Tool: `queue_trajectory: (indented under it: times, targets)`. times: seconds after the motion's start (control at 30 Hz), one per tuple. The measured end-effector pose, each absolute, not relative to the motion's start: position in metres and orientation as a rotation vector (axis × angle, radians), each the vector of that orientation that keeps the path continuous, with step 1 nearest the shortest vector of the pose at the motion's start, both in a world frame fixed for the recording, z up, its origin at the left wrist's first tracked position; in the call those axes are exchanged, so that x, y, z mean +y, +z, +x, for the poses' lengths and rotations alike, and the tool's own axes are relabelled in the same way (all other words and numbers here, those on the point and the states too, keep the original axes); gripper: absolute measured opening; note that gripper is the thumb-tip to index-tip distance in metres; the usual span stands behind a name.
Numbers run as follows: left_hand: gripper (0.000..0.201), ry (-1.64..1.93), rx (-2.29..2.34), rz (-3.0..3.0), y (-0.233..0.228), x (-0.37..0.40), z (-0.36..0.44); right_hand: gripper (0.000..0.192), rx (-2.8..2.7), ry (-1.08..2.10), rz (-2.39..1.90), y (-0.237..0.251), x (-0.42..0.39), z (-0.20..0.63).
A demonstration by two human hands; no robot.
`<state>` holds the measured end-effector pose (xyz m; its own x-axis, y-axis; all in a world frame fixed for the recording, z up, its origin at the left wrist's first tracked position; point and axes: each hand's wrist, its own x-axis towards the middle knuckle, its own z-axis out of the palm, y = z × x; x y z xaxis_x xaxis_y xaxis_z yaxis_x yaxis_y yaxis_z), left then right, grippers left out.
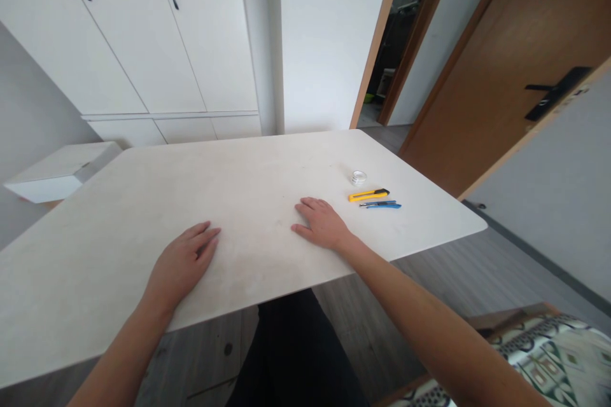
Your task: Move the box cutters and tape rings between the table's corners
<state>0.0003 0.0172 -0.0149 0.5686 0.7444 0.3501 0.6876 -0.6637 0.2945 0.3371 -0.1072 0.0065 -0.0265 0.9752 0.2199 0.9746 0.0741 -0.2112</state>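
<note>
Left hand (184, 262) and right hand (321, 224) were laid flat, released, on the table (143, 203). A yellow utility knife (368, 194) was seen near the right hand, at two o'clock.

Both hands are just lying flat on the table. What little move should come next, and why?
Probably the right hand should slide toward the yellow utility knife. It lies nearest that hand, with the blue cutter and small clear tape roll beside it. The left hand rests far away on the pale table.

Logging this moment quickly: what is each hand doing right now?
Left hand: open, flat on the table, holding nothing.
Right hand: open, flat on the table, holding nothing.
</note>
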Motion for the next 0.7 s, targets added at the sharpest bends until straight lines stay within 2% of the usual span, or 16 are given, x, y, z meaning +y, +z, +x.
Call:
queue_trajectory:
  times: [0.7]
  targets:
    - [0.052,0.693,1.231,2.662,-0.0173,0.0194,-0.0003,0.057,-2.061,-0.002,-1.960,0.0068,-0.1081,0.3372]
